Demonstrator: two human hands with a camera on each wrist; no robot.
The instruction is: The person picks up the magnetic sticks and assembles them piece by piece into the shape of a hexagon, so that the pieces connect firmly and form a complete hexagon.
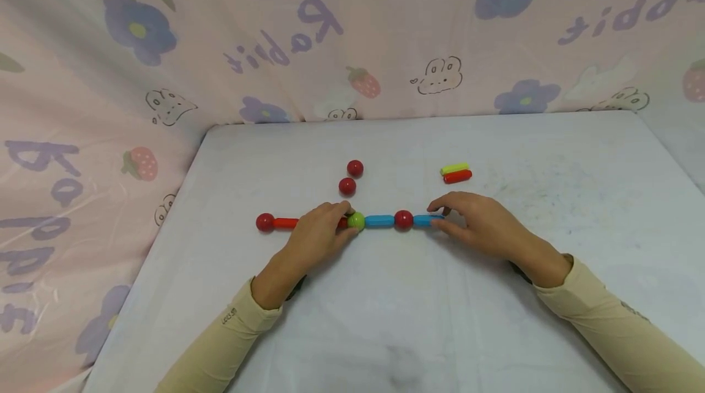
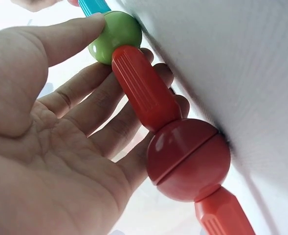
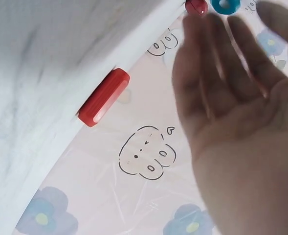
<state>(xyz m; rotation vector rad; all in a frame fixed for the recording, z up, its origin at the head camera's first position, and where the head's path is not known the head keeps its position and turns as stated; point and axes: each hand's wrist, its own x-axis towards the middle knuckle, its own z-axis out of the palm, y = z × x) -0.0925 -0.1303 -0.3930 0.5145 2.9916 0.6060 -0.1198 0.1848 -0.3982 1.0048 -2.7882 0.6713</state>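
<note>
A straight row of joined balls and rods lies on the white table. From the left it runs red ball point(image 1: 265, 223), red rod point(image 1: 284, 223), another red ball point(image 2: 188, 159), second red rod point(image 2: 144, 88), green ball point(image 1: 356, 221), blue rod point(image 1: 379, 221), red ball point(image 1: 404, 220) and end blue rod point(image 1: 425, 220). My left hand point(image 1: 322, 228) holds the green ball between thumb and fingers, hiding the second red ball from the head view. Around the free end of the last blue rod, my right hand point(image 1: 484, 221) has its fingers loosely spread, thumb apart from them.
Two loose red balls point(image 1: 351, 177) sit behind the row. Farther right, a yellow-green rod point(image 1: 454, 169) and a loose red rod point(image 1: 458, 177) lie side by side. A printed curtain point(image 1: 385, 32) rises behind the table's far edge and along its left side.
</note>
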